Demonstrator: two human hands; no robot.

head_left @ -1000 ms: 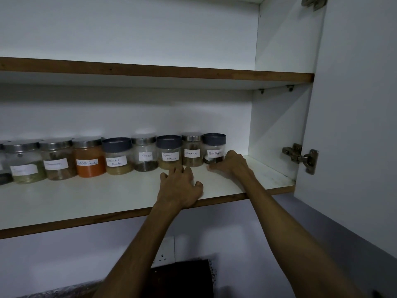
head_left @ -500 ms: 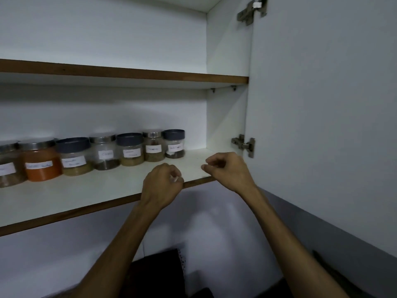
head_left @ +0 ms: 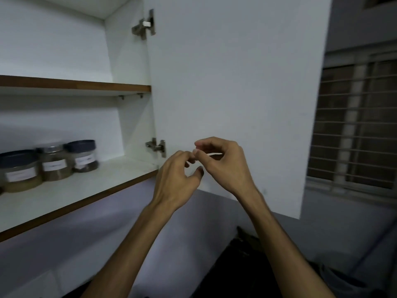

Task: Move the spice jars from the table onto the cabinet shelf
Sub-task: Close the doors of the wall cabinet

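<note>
Three labelled spice jars stand in a row at the left of the lower cabinet shelf (head_left: pixel 90 198): a dark-lidded jar (head_left: pixel 20 171), a metal-lidded jar (head_left: pixel 55 163) and another dark-lidded jar (head_left: pixel 83 154). Both hands are off the shelf, held together in front of the open cabinet door (head_left: pixel 236 82). My right hand (head_left: pixel 223 166) pinches a thin white strip (head_left: pixel 214 154) between thumb and fingers. My left hand (head_left: pixel 178 179) has loosely curled fingers whose tips meet the right hand's fingertips; it holds no jar.
The door hangs on two metal hinges, the lower hinge (head_left: pixel 156 147) and the upper hinge (head_left: pixel 145 26). An upper shelf (head_left: pixel 75 85) is bare in the part I see. A barred window (head_left: pixel 354 125) is at the right. A dark surface (head_left: pixel 247 265) lies below.
Both hands pulled back from the jars and off the shelf, rightward, and came together in front of the door. The view swung right, so most jars left the frame.
</note>
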